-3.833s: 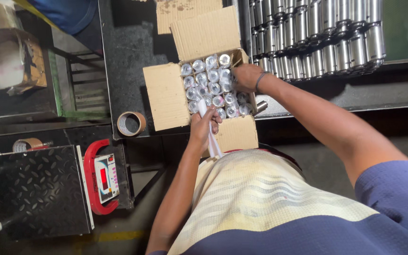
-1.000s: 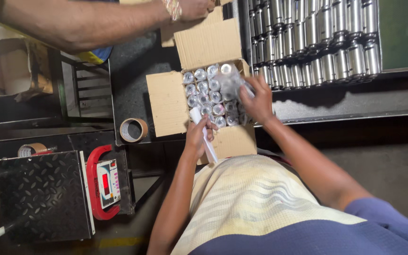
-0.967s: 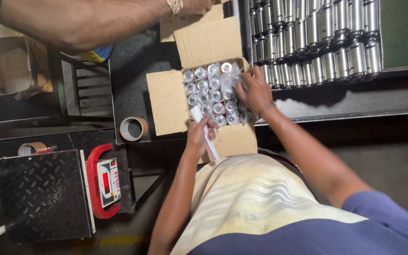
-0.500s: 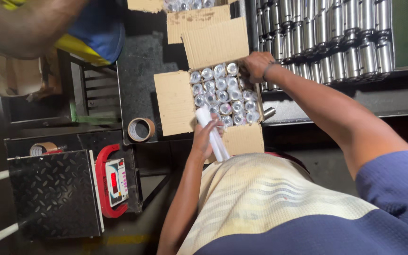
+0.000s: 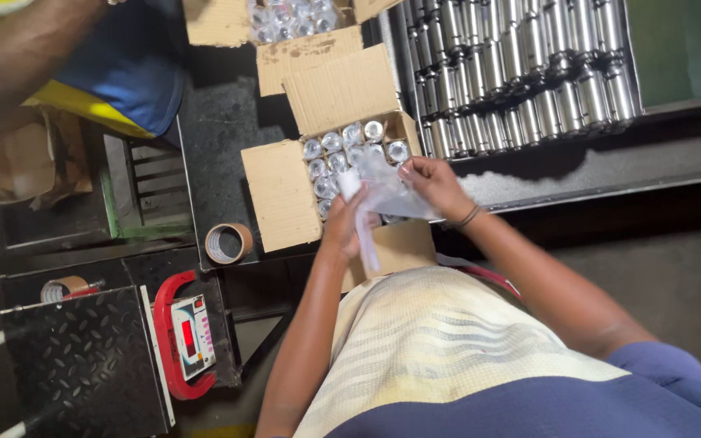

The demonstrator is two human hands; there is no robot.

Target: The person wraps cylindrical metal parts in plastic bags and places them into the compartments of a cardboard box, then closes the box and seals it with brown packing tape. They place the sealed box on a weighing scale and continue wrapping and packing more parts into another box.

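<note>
Here both hands, left hand [image 5: 346, 223] and right hand [image 5: 432, 180], grip a clear plastic bag [image 5: 387, 191] over the nearly full cardboard box [image 5: 281, 195] of metal cylinders [image 5: 330, 154].

Brown cardboard box [image 5: 281, 195], silvery metal cylinders [image 5: 330, 154], red-framed scale [image 5: 180, 337]

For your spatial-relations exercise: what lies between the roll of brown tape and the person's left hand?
In the head view, the open box's side flap lies between the tape roll and the left hand.

Person wearing blue short sleeve, arms showing bare below; right hand [image 5: 436, 185] wearing thin dark band at wrist.
</note>
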